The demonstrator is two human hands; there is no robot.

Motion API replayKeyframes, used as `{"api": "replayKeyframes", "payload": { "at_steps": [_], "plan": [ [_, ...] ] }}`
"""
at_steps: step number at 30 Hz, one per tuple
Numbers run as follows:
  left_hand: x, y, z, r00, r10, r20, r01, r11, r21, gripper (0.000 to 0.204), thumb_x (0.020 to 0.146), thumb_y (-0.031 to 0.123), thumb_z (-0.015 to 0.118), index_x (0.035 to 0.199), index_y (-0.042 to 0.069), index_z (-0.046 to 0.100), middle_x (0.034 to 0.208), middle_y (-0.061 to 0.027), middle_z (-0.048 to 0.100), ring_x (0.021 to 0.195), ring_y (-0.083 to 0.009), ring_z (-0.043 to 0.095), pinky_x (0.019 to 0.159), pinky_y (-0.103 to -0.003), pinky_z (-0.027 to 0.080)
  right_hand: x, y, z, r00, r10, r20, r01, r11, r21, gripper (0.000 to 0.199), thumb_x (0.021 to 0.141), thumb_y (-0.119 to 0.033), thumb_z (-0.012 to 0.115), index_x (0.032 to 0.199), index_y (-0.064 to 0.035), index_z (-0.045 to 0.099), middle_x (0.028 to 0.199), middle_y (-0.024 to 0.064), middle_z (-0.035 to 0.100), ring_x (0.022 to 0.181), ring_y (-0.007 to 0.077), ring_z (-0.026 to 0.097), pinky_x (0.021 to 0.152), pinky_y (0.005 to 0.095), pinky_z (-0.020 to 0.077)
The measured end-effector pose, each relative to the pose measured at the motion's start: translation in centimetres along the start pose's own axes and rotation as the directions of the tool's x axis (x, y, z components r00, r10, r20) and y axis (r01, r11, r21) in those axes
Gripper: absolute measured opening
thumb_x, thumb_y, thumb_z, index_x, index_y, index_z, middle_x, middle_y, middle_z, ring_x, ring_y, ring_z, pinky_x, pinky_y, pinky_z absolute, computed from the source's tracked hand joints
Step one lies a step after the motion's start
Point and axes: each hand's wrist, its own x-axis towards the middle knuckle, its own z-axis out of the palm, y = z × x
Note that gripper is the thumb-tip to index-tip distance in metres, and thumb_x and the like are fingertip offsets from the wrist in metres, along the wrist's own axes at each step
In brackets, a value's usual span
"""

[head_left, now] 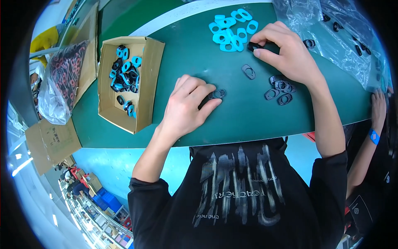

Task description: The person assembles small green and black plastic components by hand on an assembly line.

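My left hand [186,106] rests on the green table with thumb and forefinger closed around a flat black oval ring [217,93]. Farther right, my right hand [284,50] pinches a small black piece [254,46] between thumb and fingers, beside the loose pile of turquoise oval rings [222,38]. A lone dark oval ring [248,72] lies between my hands. Several more black oval rings [272,94] sit in a cluster below my right wrist. My fingers partly hide both held pieces.
An open cardboard box [151,83] at left contains black and turquoise rings [125,76]. Clear plastic sheeting [331,45] with black pieces covers the far right. A plastic bag [62,89] of dark pieces stands far left. Another person's hand [378,110] touches the right table edge.
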Motion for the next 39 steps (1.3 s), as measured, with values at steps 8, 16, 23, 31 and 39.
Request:
{"api": "replayKeyframes", "payload": {
  "at_steps": [8, 16, 23, 31, 39],
  "plan": [
    [0.0, 0.0, 1.0, 0.993, 0.087, -0.080, -0.086, 0.996, 0.022, 0.029, 0.068, 0.005, 0.087, 0.093, 0.000, 0.073, 0.087, -0.0090, 0.063, 0.080, -0.0264, 0.060, 0.074, -0.038, 0.050, -0.1, 0.2, -0.1, 1.000, 0.005, -0.001, -0.005, 1.000, 0.000, 0.019, 0.086, -0.011, 0.073, 0.102, -0.0006, 0.069, 0.091, 0.0074, 0.065, 0.091, 0.0230, 0.059, 0.083, 0.0350, 0.0478],
    [0.1, 0.2, -0.1, 0.997, 0.077, -0.011, -0.076, 0.995, 0.068, 0.025, 0.075, 0.008, 0.083, 0.095, 0.002, 0.069, 0.087, -0.0092, 0.061, 0.085, -0.0302, 0.059, 0.076, -0.041, 0.047, 0.1, -0.2, 0.1, 1.000, -0.008, -0.001, 0.008, 1.000, -0.020, 0.020, 0.086, -0.012, 0.072, 0.103, -0.0006, 0.069, 0.090, 0.0073, 0.064, 0.093, 0.0232, 0.058, 0.085, 0.0356, 0.0477],
    [-2.8, -1.7, -10.4, 0.858, -0.255, -0.446, 0.448, 0.796, 0.407, 0.029, 0.086, 0.011, 0.077, 0.113, 0.003, 0.071, 0.102, -0.0133, 0.070, 0.096, -0.0283, 0.064, 0.084, -0.040, 0.052, 0.0, -0.2, 0.0, 1.000, 0.013, -0.022, -0.012, 0.999, 0.037, 0.022, 0.086, -0.012, 0.072, 0.106, -0.0012, 0.069, 0.094, 0.0071, 0.065, 0.096, 0.0243, 0.058, 0.088, 0.0356, 0.0479],
    [6.5, -0.7, 0.3, 0.959, 0.090, -0.269, -0.025, 0.971, 0.236, 0.032, 0.084, 0.008, 0.075, 0.115, 0.005, 0.069, 0.100, -0.0139, 0.067, 0.096, -0.0357, 0.062, 0.090, -0.043, 0.050, 0.0, -0.1, -0.1, 0.994, 0.072, -0.080, -0.063, 0.992, 0.105, 0.031, 0.090, -0.010, 0.070, 0.120, -0.0046, 0.069, 0.102, 0.0065, 0.063, 0.095, 0.0183, 0.060, 0.086, 0.0315, 0.0497],
    [3.7, -0.7, 0.3, 0.987, 0.004, -0.162, 0.014, 0.994, 0.105, 0.021, 0.081, 0.009, 0.077, 0.097, 0.003, 0.067, 0.086, -0.0122, 0.062, 0.083, -0.0338, 0.061, 0.077, -0.043, 0.049, 0.0, -0.3, -0.2, 0.997, -0.035, -0.075, 0.039, 0.998, 0.054, 0.030, 0.096, -0.010, 0.064, 0.124, -0.0051, 0.069, 0.096, 0.0074, 0.064, 0.090, 0.0190, 0.058, 0.083, 0.0312, 0.0489]
  ]
}}
